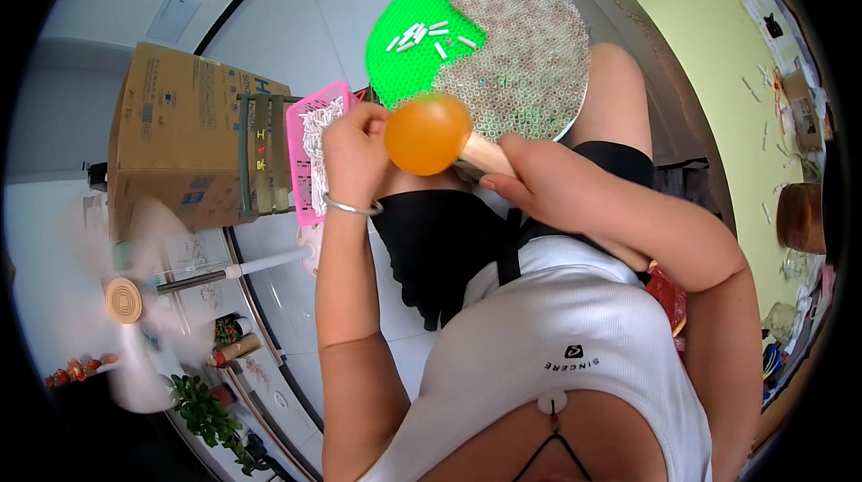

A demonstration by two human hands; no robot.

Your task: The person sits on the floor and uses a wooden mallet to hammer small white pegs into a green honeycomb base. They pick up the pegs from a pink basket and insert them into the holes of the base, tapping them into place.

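My right hand [539, 179] grips the wooden handle of a mallet with a round orange head [427, 134], slightly blurred. Just left of that head is my left hand [352, 148], a bangle on its wrist. Its fingers are curled together, and what they hold, if anything, is hidden. Beyond both hands lies a big round board whose bare green part [395, 69] shows at the left. Tightly packed small pale tubes [521, 42] fill the rest. Several loose white tubes [415, 33] lie on the green part. A pink basket [302, 181] of similar white pieces stands beside my left hand.
A large cardboard box [180, 132] stands left of the basket. A fan [124, 301] with blurred blades is at the lower left, near a green plant [208, 415]. Along the right runs a pale yellow-green surface [709, 60] with scattered white pieces and a brown container [799, 218].
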